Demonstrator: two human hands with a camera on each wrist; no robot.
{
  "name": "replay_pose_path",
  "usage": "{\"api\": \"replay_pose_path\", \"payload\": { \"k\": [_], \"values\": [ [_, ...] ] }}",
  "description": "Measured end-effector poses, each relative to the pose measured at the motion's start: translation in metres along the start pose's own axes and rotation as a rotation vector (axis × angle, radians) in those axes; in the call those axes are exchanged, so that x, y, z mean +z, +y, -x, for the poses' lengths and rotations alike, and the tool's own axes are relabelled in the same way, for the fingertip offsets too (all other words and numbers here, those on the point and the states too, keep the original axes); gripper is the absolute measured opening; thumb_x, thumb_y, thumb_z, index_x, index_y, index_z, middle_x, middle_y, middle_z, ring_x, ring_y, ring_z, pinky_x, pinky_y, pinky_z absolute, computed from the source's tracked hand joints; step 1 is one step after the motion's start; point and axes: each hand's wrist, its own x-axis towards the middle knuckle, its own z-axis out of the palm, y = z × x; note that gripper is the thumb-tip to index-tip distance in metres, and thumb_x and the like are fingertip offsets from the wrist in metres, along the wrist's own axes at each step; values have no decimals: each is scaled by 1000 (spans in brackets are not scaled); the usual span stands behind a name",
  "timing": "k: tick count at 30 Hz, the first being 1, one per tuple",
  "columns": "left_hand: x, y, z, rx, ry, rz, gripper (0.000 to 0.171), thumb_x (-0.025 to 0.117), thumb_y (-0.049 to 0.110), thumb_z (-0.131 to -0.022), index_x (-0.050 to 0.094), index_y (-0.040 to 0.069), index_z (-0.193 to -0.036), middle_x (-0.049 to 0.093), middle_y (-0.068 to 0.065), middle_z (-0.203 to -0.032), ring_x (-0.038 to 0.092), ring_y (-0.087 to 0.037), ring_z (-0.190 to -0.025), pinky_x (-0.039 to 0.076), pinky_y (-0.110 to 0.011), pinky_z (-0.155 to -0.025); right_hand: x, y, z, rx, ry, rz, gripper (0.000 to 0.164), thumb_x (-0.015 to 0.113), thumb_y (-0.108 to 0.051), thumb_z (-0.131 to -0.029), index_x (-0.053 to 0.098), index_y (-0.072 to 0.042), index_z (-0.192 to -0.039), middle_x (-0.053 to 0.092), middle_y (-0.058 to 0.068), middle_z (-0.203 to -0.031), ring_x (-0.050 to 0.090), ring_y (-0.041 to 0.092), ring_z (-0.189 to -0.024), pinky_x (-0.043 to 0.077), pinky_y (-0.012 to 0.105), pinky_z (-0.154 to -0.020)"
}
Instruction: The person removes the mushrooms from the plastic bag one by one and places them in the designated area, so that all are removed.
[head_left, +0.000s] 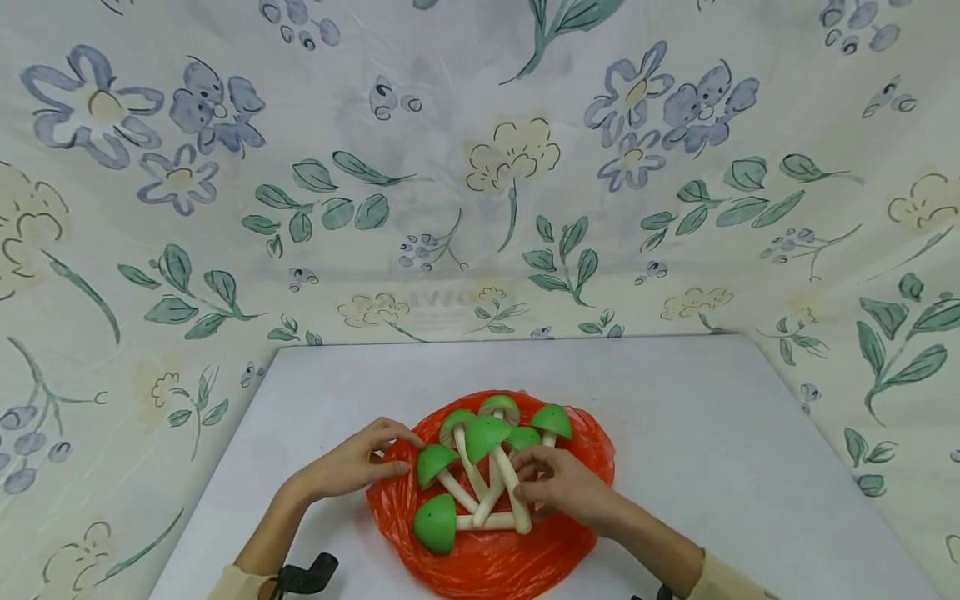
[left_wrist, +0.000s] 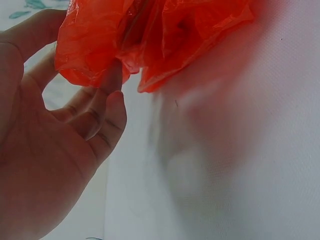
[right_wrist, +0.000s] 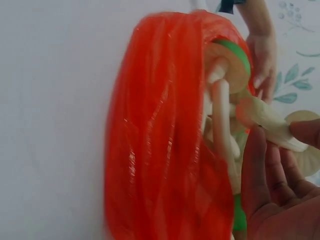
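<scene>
A red plastic bag lies opened out on the white table, with several green-capped toy mushrooms inside its crumpled rim. At the bag's left edge, my left hand holds the thin plastic between thumb and fingers. My right hand pinches the pale stem of one mushroom above the pile. In the right wrist view this stem runs between thumb and fingertips, its cap partly hidden by the hand. Another mushroom lies on its side at the front left of the pile.
The white table extends around the bag. Behind and beside it hangs a floral cloth. A black strap-like device sits by the left wrist.
</scene>
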Motion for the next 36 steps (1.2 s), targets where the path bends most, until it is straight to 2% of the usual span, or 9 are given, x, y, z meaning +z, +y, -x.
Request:
{"api": "replay_pose_path", "payload": {
  "k": [5, 11, 18, 27, 36],
  "values": [
    [0, -1, 0, 6, -1, 6, 29, 69, 24, -96, 67, 23, -124, 50, -10, -129, 46, -30, -119, 46, -45, -92, -12, -7, 1, -38, 27, -13, 37, 71, -16, -91, 59, -2, -123, 62, 14, -106, 67, 25, -85, 60, 42, -72],
    [-1, 1, 0, -4, 6, 6, 28, 69, 24, -96, 67, 22, -124, 50, -10, -129, 46, -29, -117, 46, -43, -91, -33, -18, 0, -78, 117, 11, 38, 69, -17, -93, 59, -3, -126, 60, 16, -113, 65, 26, -95, 60, 46, -75],
    [0, 1, 0, -9, 6, 12, 28, 69, 24, -96, 67, 22, -124, 50, -10, -129, 47, -30, -118, 45, -44, -91, -66, -22, 2, -105, 230, 25, 40, 66, -19, -95, 55, -4, -130, 59, 19, -117, 67, 27, -95, 60, 45, -77],
    [0, 0, -1, 0, 8, -7, 28, 69, 24, -96, 67, 21, -123, 51, -10, -128, 47, -30, -118, 46, -45, -93, -109, -3, 2, -33, 384, 29, 46, 65, -24, -97, 51, -6, -137, 60, 21, -121, 69, 27, -93, 60, 44, -79],
    [1, 0, -1, 2, 6, 0, 28, 69, 24, -96, 67, 20, -123, 52, -10, -128, 47, -30, -116, 46, -44, -91, -135, 16, 1, 16, 466, 58, 49, 63, -25, -99, 49, -6, -141, 59, 24, -127, 70, 26, -93, 60, 42, -78]
  ]
}}
